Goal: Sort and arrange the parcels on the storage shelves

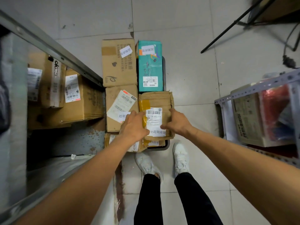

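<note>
A worn brown parcel (156,101) with yellow tape and a white barcode label lies on top of a stack on the floor in front of me. My left hand (133,125) holds its left side, fingers over the edge. My right hand (177,121) grips its right edge, with the thumb across the label. Around it lie a teal parcel (150,69), a large brown box (119,62) and a labelled brown box (114,120). A taped parcel (111,140) shows partly beneath my left wrist.
The stack rests on a dark tray (164,70). A metal shelf (48,44) on the left holds labelled cartons (81,101). A grey shelf (253,90) on the right holds a printed box (246,122) and a red package (276,111). Black stand legs (235,25) cross the far right floor. My white shoes (181,158) stand near the tray.
</note>
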The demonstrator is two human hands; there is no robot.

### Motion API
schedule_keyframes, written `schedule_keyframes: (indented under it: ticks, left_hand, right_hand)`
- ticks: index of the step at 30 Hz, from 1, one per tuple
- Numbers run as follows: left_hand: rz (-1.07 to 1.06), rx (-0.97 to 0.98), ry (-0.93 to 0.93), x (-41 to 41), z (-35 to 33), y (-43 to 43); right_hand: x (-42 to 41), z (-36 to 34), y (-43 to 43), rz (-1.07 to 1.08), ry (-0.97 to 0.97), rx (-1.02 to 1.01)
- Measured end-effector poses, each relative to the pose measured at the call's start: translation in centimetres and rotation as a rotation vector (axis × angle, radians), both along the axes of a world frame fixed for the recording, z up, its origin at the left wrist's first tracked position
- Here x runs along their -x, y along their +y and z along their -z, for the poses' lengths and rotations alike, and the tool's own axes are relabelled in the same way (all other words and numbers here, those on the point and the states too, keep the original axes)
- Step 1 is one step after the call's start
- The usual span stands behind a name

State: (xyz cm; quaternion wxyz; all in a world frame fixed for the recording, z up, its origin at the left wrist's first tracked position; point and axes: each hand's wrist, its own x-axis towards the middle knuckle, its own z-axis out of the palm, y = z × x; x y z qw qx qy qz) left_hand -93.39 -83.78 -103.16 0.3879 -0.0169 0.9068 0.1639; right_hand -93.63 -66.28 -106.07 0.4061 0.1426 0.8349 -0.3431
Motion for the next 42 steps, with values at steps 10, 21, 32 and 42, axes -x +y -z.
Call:
schedule_keyframes:
  ticks: [10,21,32,42]
  left_hand:
    - [0.080,0.081,0.049,2.4,-7.6,1.9]
    - [0.347,0.029,0.193,9.4,-30.9,6.4]
    - [0.586,-0.154,0.436,11.3,-45.4,11.3]
    - [0.819,-0.182,0.619,7.8,-49.3,15.8]
  right_hand:
    - [1.2,-9.4,1.5,-0.387,0.051,-0.077]
    - [4.8,-33.0,5.1,-0.525,0.357,-0.160]
    - [4.1,-49.7,10.4,-0.300,0.528,-0.394]
    - [-3.4,-54.6,12.6,-0.079,0.648,-0.497]
